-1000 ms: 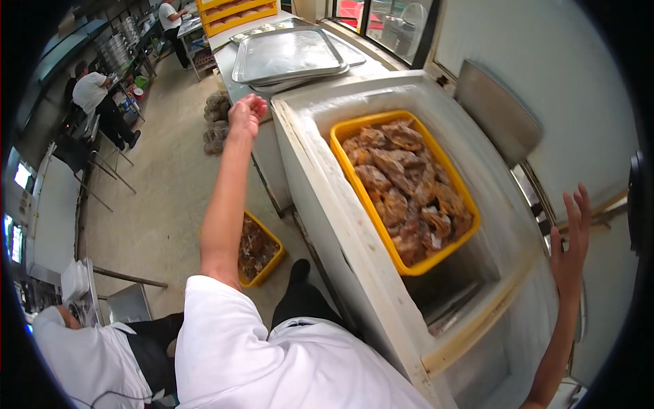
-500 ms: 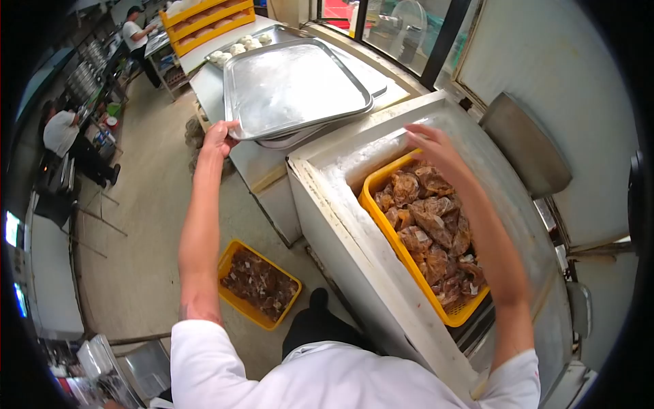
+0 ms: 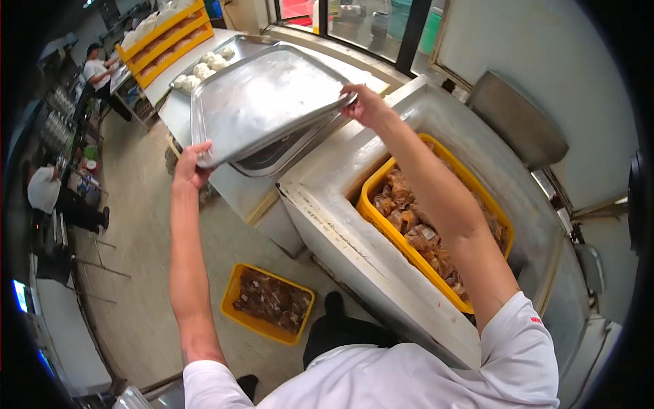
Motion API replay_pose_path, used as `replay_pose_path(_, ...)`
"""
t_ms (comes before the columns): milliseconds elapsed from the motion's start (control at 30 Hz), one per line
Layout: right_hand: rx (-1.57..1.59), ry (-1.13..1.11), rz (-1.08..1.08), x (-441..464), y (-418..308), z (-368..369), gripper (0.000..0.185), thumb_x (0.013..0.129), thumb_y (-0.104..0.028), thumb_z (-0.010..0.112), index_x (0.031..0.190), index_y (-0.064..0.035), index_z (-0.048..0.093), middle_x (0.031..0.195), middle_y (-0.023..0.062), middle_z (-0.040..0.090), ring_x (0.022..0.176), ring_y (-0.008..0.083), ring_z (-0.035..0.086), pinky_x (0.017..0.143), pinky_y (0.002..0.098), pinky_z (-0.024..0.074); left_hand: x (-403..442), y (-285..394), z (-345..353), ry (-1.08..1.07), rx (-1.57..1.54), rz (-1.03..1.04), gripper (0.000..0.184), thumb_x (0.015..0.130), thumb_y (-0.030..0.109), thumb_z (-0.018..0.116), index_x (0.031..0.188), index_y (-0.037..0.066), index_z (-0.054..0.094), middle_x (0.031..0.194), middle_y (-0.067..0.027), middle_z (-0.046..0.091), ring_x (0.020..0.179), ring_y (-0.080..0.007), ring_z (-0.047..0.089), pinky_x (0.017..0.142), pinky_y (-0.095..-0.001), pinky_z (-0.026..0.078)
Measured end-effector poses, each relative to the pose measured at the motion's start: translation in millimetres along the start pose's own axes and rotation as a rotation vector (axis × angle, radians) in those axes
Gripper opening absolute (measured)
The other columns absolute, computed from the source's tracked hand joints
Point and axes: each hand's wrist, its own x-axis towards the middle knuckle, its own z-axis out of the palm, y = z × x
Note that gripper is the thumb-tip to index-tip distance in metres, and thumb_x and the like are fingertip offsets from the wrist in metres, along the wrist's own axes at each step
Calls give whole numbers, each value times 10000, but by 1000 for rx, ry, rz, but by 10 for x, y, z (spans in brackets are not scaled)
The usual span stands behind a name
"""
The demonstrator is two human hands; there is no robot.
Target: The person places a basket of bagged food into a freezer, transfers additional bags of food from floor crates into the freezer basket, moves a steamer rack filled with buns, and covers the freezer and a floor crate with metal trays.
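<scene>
A large metal tray [image 3: 266, 95] is tilted up over the white worktop, its near edge raised above another metal tray [image 3: 272, 155]. My left hand [image 3: 193, 165] is closed on its near left corner, and my right hand [image 3: 364, 105] grips the right corner. Below my right forearm, a yellow crate [image 3: 385, 228] of brown bagged food [image 3: 422, 238] sits inside the open white chest freezer [image 3: 340, 232]. White dough-like pieces [image 3: 204, 68] lie on a tray behind the one I hold.
A second yellow crate [image 3: 233, 308] with brown contents stands on the floor near my feet. Stacked yellow crates [image 3: 167, 44] are at the back of the worktop. Two people, one standing [image 3: 99, 73] and one lower [image 3: 44, 187], are at the left.
My right hand has moved from above the freezer to the tray's right corner and closed on it. The tray has been raised at its near side, and the view has turned rightward.
</scene>
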Motion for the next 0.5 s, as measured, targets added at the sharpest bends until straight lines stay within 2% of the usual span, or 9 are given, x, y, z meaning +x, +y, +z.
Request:
replay_pose_path(67,158,-95,-8,126,-139,76,200,801,-118,657,923,-35,522,905,128,525,734,258,592,773,480,582,-74,115,94,-89,-98,-21,313,800,12,663,1093,-49,573,1013,-145,638,959,-270,637,850,-435,537)
replay_pose_path(133,191,7,-103,-64,-281,286,178,824,-114,629,912,-16,509,905,162,525,764,304,596,841,534,559,-224,171,282,-181,-97,82,339,786,-1,664,1105,-62,567,1039,-148,629,984,-285,626,902,-408,521)
replay_pose_path(167,144,-98,-114,-91,-311,278,183,857,-113,591,922,12,473,942,199,515,814,334,597,883,541,542,-289,202,294,-212,-104,135,367,769,0,690,1101,-89,559,1049,-146,623,997,-284,617,955,-390,497)
replay_pose_path(200,37,-181,-166,-180,-301,260,200,873,-118,569,895,62,485,993,247,547,977,379,586,963,498,510,-154,182,67,-199,-113,134,360,768,-11,702,1082,-107,553,1039,-143,623,975,-269,618,940,-372,500)
replay_pose_path(267,162,-169,-41,-418,-253,336,168,869,-82,544,853,74,483,961,208,567,939,334,609,986,465,504,-203,192,-146,-286,-146,32,321,790,3,704,1059,-97,560,944,-116,632,880,-214,630,843,-349,526)
replay_pose_path(300,95,-170,-133,-633,-211,428,169,880,-69,533,888,71,440,959,190,502,949,351,577,997,535,488,-473,159,-26,-185,-118,113,293,795,11,704,1038,-93,577,917,-114,643,851,-212,640,826,-348,533)
replay_pose_path(333,120,-273,-131,-515,-176,265,131,866,-40,535,795,51,473,884,164,537,879,281,599,1005,523,485,-779,138,91,-95,-86,197,266,800,20,703,1016,-90,593,890,-112,654,822,-210,651,810,-346,540)
replay_pose_path(433,146,-611,-17,-632,-191,203,131,842,-7,544,721,12,500,787,122,570,787,204,611,938,454,525,-1311,62,-161,-103,-105,236,202,810,30,685,968,-82,628,877,-126,678,793,-217,670,782,-339,547)
replay_pose_path(500,9,-638,-178,-1016,-149,529,86,814,21,549,735,-5,528,729,93,584,695,177,610,810,379,549,-1761,-24,-360,-66,-200,327,181,821,64,652,937,-76,651,898,-154,691,816,-234,681,767,-348,558)
